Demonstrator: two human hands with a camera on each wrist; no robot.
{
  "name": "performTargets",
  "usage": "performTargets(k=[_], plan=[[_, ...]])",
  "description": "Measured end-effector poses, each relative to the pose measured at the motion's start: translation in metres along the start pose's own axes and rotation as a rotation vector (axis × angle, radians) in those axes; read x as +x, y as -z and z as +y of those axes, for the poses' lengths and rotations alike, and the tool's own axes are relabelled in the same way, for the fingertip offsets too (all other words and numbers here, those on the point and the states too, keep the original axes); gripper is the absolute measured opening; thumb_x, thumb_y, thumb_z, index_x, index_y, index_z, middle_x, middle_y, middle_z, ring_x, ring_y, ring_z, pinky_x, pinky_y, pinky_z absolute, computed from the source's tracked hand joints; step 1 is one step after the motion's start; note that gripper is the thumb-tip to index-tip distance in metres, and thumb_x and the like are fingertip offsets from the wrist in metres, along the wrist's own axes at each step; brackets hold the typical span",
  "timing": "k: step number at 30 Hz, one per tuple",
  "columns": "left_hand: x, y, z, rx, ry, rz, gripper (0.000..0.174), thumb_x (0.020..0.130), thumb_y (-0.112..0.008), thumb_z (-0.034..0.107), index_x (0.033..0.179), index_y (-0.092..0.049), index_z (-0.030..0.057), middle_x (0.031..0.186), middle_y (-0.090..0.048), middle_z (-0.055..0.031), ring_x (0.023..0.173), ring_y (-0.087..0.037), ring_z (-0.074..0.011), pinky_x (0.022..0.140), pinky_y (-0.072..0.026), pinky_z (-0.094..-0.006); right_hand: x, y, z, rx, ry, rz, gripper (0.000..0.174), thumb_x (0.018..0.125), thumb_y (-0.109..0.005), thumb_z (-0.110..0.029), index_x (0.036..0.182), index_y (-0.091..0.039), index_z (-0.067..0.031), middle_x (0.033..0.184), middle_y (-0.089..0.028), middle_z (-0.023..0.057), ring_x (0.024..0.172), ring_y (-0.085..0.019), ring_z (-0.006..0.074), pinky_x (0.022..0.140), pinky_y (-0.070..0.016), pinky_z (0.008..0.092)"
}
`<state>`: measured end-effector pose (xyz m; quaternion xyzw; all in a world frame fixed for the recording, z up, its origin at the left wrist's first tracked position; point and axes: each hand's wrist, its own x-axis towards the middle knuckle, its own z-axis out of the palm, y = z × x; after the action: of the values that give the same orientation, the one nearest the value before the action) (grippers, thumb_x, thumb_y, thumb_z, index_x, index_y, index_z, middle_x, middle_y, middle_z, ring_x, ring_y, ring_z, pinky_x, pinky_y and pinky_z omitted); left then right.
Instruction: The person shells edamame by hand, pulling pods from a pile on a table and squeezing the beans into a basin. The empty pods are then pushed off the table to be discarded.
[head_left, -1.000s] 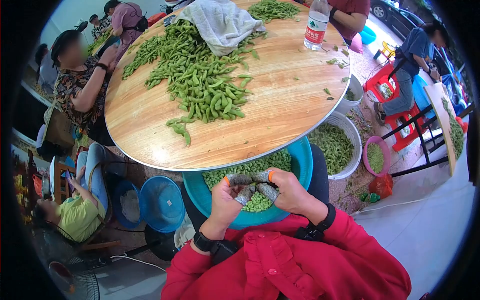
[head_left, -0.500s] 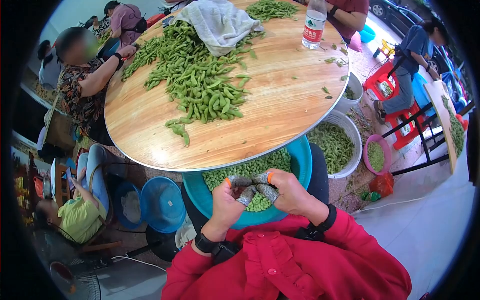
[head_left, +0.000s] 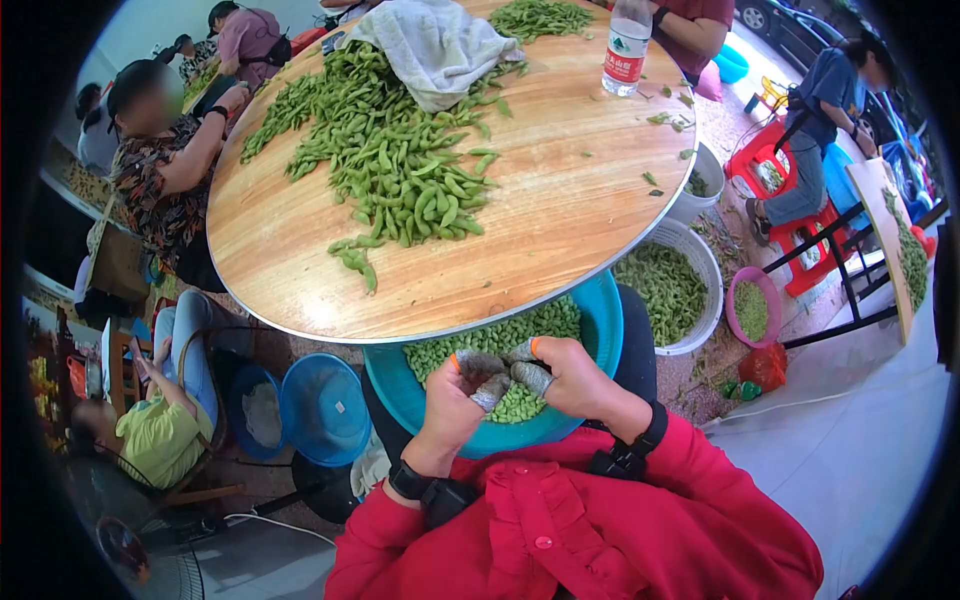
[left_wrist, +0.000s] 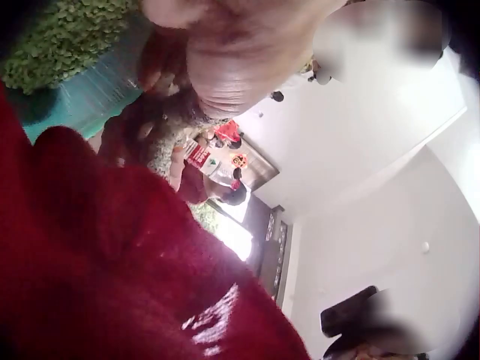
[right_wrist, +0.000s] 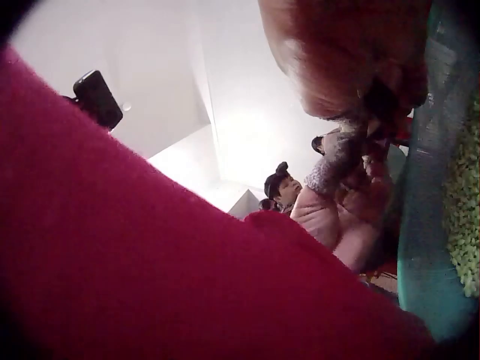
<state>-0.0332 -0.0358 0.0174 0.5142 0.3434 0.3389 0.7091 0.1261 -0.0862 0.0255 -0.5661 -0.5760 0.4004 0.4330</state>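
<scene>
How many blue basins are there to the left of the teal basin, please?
2: one blue basin beside the teal basin, and a darker blue basin just left of it. More may be hidden under the round table.

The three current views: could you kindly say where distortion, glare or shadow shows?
Head: fisheye distortion, black corners, glare toward upper right; left wrist: a blown-out white patch beyond the red sleeve; right wrist: dark shadow under the right hand.
</scene>
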Motion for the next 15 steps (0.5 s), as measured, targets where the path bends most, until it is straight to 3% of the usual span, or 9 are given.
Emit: performTargets(k=[4,7,10,13,15], plan=[[0.0,0.01,-0.009,-0.041,0.046,-0.04,0.024,0.068,-0.064,-0.006,0.088,-0.054,0.0026,0.08,-0.057,-0.0022,0.071,-0.055,-0.0097,0.065,-0.0473,-0.0223,0.005,-0.001,0.016,0.386,-0.145,-0.121,0.005,0.078,-0.053,-0.004,0.075,-0.055,-0.0015,0.062,-0.052,0.0017,0.056,-0.045,0.0095,0.052,-0.0367,0.0249],[0.002,0.015,-0.017,-0.085,0.026,-0.082,0.025,0.068,-0.064,-0.006,0.089,-0.054,0.0032,0.08,-0.056,-0.0016,0.069,-0.055,-0.0095,0.063,-0.048,-0.0228,0.006,-0.001,0.023,0.602,-0.322,-0.219,0.008,0.081,-0.052,-0.008,0.075,-0.056,-0.0042,0.064,-0.05,-0.0047,0.057,-0.043,0.0057,0.052,-0.0356,0.0208],[0.003,0.019,-0.016,-0.122,0.059,-0.098,0.026,0.068,-0.064,-0.006,0.089,-0.054,0.0035,0.081,-0.056,-0.002,0.069,-0.055,-0.0102,0.061,-0.0487,-0.024,0.005,-0.003,0.019,0.805,-0.394,-0.202,0.01,0.082,-0.051,-0.008,0.074,-0.056,-0.0051,0.063,-0.05,-0.0037,0.057,-0.043,0.0041,0.052,-0.0353,0.0202],[0.003,0.022,-0.015,-0.241,0.113,-0.122,0.024,0.069,-0.063,-0.006,0.089,-0.054,0.0033,0.081,-0.056,-0.0024,0.069,-0.056,-0.0112,0.06,-0.0492,-0.0257,0.004,-0.007,0.02,0.767,-0.371,-0.185,0.009,0.081,-0.051,-0.007,0.075,-0.056,-0.0036,0.064,-0.051,-0.0031,0.058,-0.042,0.0047,0.052,-0.0356,0.0214],[0.004,0.023,-0.015,-0.241,0.135,-0.126,0.023,0.07,-0.062,-0.005,0.089,-0.054,0.0031,0.081,-0.057,-0.0032,0.068,-0.056,-0.012,0.06,-0.049,-0.026,0.004,-0.007,0.021,0.516,-0.24,-0.161,0.008,0.081,-0.052,-0.008,0.075,-0.056,-0.0027,0.064,-0.052,-0.0027,0.059,-0.042,0.0055,0.052,-0.0357,0.0221]])
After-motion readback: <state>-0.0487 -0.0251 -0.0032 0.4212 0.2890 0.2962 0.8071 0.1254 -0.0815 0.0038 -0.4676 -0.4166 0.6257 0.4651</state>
